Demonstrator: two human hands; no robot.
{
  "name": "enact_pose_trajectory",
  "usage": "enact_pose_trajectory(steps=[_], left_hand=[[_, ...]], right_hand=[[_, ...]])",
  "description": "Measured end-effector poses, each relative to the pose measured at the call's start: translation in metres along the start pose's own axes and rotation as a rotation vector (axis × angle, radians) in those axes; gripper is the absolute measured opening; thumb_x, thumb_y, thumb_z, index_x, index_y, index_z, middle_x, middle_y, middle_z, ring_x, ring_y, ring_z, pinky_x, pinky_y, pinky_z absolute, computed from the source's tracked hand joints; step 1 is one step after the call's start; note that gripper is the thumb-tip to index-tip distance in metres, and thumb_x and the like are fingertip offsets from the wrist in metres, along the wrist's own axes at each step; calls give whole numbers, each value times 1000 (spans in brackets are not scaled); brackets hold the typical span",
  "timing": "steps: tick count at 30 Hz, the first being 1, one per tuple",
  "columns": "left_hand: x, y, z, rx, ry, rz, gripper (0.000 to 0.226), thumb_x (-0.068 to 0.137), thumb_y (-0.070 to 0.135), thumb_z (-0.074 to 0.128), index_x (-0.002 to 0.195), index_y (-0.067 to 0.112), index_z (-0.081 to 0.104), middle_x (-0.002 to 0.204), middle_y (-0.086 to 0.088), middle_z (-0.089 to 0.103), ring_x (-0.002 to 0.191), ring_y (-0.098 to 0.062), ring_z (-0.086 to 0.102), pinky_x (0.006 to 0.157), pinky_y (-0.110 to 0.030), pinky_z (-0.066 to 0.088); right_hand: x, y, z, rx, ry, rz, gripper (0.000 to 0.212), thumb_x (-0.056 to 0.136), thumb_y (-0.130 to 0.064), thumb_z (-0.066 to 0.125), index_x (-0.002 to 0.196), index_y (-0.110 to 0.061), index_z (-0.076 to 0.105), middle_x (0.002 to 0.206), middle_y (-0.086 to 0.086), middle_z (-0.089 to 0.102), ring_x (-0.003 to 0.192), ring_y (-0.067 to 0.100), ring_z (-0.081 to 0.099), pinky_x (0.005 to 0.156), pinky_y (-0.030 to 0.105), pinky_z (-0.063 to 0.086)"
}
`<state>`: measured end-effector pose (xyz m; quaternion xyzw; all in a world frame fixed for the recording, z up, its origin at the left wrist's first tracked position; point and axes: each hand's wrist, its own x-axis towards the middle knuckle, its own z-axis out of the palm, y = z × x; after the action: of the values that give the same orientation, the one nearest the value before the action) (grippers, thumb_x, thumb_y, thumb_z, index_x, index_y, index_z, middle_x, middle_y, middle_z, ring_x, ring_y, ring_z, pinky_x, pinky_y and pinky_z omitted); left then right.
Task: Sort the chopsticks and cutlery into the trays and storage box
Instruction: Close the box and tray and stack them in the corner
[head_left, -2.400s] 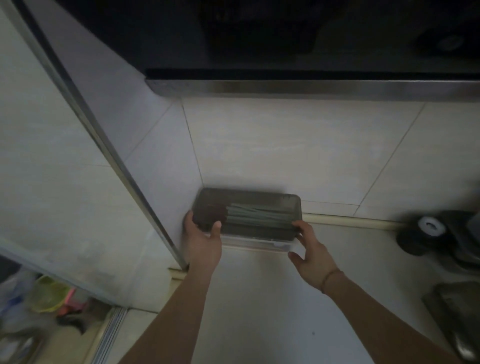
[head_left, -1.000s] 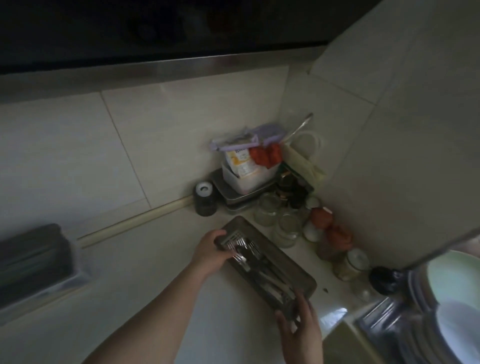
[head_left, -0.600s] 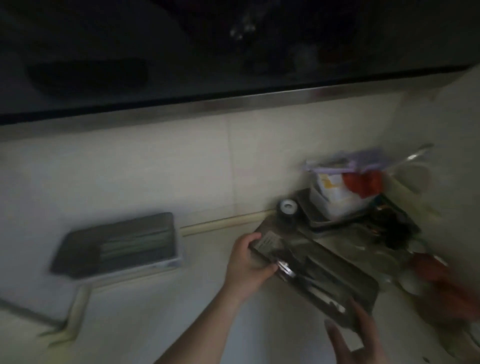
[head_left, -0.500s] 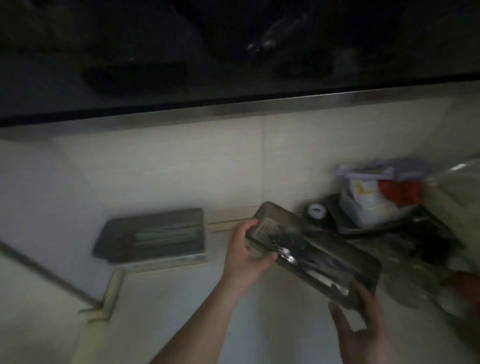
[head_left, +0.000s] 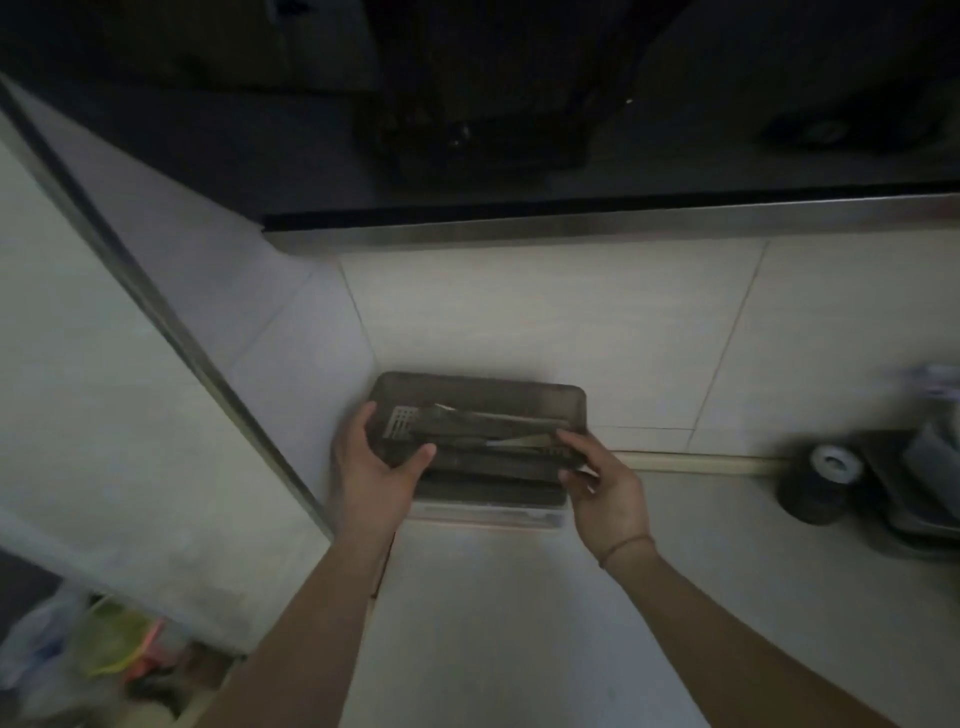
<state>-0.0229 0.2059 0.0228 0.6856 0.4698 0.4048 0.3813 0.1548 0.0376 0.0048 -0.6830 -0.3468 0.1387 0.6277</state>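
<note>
A dark, translucent, rectangular plastic tray (head_left: 483, 415) is held by both hands in the corner of a pale counter (head_left: 519, 623), against a wall of large light tiles (head_left: 545, 322). The left hand (head_left: 371, 467) is placed at the tray's left end, with the fingers curled over the far side of the rim and the thumb pressed along the near edge. The right hand (head_left: 602, 488) is placed at the tray's right near corner; its fingers are curled on the rim there, so both grips are closed on the tray.

Inside the tray, metal cutlery (head_left: 467, 428) is laid lengthwise, with a pale slotted head visible at the left end; individual pieces cannot be told apart in the dim light. Directly beneath the tray, a second dark tray layer (head_left: 488, 486) is seen, set in a box with a pale, clear lower rim (head_left: 488, 514) resting on the counter. Whether the held tray is fully seated on that lower layer or just above it cannot be told.

A thin cord bracelet (head_left: 626, 545) is worn on the right wrist. To the right, near the wall, a short black round container with a white top (head_left: 818, 486) is stood on the counter, and blurred dark objects lie beyond it. A metal-edged panel (head_left: 156, 312) is seen running diagonally on the left.
</note>
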Motion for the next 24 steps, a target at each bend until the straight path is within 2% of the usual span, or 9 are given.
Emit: enact_pose_trajectory(steps=[3, 6, 9, 11, 14, 17, 18, 22, 24], left_hand=[[4, -12, 2, 57, 9, 22, 82, 71, 41, 84, 141, 27, 43, 143, -4, 37, 128, -25, 47, 109, -47, 41], [1, -22, 10, 9, 67, 15, 79, 73, 35, 84, 140, 23, 44, 137, 3, 38, 124, -23, 48, 104, -49, 46], [-8, -23, 16, -101, 118, -27, 84, 72, 42, 81, 143, 22, 41, 142, 3, 37, 124, -13, 46, 103, -47, 48], [-13, -23, 19, -170, 132, -43, 88, 69, 47, 76, 144, 20, 39, 146, -3, 37, 125, -10, 45, 104, -43, 48], [-16, -25, 20, -209, 139, -48, 89, 69, 48, 74, 145, 21, 37, 148, -6, 36, 126, -8, 43, 104, -32, 44], [-16, -25, 21, -173, 134, -41, 83, 75, 39, 76, 146, 22, 35, 149, -7, 35, 123, -4, 42, 97, -18, 42], [-18, -25, 21, -148, 136, -34, 83, 76, 38, 75, 146, 22, 34, 150, -7, 35, 123, -5, 42, 98, -19, 42], [-26, -29, 19, 10, 125, 75, 89, 74, 57, 67, 147, 21, 30, 151, -4, 26, 133, -23, 43, 110, -44, 41], [-29, -30, 21, 152, 85, 103, 97, 71, 56, 72, 149, 23, 25, 154, -4, 18, 135, -31, 39, 109, -46, 39]], right_hand=[[13, 2, 8, -46, -23, 3, 59, 84, 11, 60, 106, -44, 61, 132, 1, 57, 117, 21, 56, 101, 41, 47], [17, 8, 3, -158, -48, -48, 59, 82, 5, 66, 116, -42, 57, 134, -2, 55, 117, 18, 55, 102, 42, 46], [12, 13, 0, -298, -14, -115, 59, 81, 1, 69, 124, -37, 55, 132, -3, 54, 118, 15, 54, 101, 39, 46], [9, 14, 2, -321, 37, -162, 60, 81, 2, 69, 124, -36, 54, 129, -2, 56, 115, 13, 55, 100, 36, 46], [7, 18, 5, -304, 62, -146, 60, 79, -1, 72, 127, -33, 54, 128, -4, 56, 113, 13, 55, 97, 39, 49], [6, 23, 4, -304, 30, -134, 65, 76, -8, 77, 132, -27, 50, 131, -5, 51, 116, 12, 52, 98, 37, 49], [5, 24, 3, -319, 16, -142, 67, 74, -11, 79, 132, -28, 49, 132, -4, 48, 118, 12, 50, 101, 33, 47], [-2, 25, 5, -362, -66, -140, 79, 71, -13, 82, 133, -37, 38, 139, 2, 36, 123, 10, 38, 105, 5, 26], [-2, 25, 8, -380, -101, -93, 79, 76, -13, 78, 133, -42, 31, 143, 5, 40, 127, 14, 40, 105, 6, 25]])
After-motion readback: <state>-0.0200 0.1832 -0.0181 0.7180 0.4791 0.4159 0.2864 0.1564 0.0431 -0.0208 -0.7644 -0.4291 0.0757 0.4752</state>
